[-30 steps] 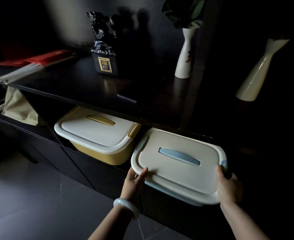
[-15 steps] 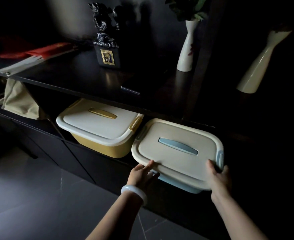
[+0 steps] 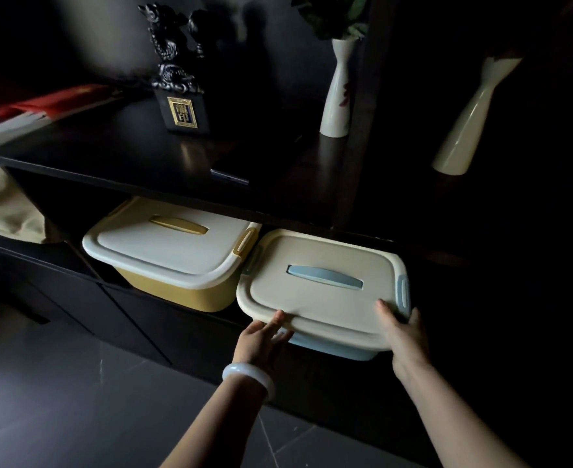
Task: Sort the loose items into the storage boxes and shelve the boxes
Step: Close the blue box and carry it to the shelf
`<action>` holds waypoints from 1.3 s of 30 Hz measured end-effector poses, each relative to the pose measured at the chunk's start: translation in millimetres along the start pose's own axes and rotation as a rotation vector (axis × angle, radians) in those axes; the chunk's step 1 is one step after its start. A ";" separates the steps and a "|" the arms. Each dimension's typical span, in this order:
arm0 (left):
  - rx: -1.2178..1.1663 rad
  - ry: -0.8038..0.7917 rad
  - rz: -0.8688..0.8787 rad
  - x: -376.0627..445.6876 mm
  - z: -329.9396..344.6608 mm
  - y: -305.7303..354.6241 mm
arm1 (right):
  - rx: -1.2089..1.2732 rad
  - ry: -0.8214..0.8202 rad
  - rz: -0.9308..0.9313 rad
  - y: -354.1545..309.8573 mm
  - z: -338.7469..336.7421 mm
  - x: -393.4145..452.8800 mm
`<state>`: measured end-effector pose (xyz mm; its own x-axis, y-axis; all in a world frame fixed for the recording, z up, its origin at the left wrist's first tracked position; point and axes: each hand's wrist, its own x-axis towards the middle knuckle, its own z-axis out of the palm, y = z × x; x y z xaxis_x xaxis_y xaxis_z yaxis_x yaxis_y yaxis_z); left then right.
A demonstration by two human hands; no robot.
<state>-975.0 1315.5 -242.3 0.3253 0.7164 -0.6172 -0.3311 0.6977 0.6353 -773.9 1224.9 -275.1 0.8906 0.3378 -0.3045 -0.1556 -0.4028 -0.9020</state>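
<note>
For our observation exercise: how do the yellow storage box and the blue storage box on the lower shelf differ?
The yellow plastic storage box has yellow handle and clips; the blue plastic storage box has blue ones. The yellow box sits untouched, left; both hands touch the blue box's front edge, right. Both have closed cream lids.

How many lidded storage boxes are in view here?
2. The yellow box sits in the lower shelf opening, on the left. The blue box is beside it on the right, its front edge under both hands. Dark shelf areas may hide more.
</note>
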 end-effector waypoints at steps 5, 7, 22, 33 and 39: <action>0.045 -0.005 0.012 2.1 -1.6 -1.8 | 0.023 -0.035 -0.011 8.3 -2.3 -2.1; 0.045 0.001 0.018 2.8 -2.5 -1.4 | 0.030 -0.023 -0.022 7.3 -1.4 -1.9; 0.049 -0.008 -0.008 3.8 -3.1 8.8 | 0.076 0.012 -0.035 4.7 7.2 -12.5; 0.067 -0.009 -0.043 3.3 -3.8 12.0 | 0.033 0.028 -0.057 8.9 8.4 -15.6; 0.034 -0.007 -0.029 0.6 -4.8 12.7 | 0.006 0.035 -0.064 8.8 8.0 -16.4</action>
<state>-983.3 1324.8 -236.8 0.3410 0.6956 -0.6323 -0.2913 0.7177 0.6325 -793.3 1222.6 -280.5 0.9131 0.3331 -0.2350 -0.0999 -0.3760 -0.9212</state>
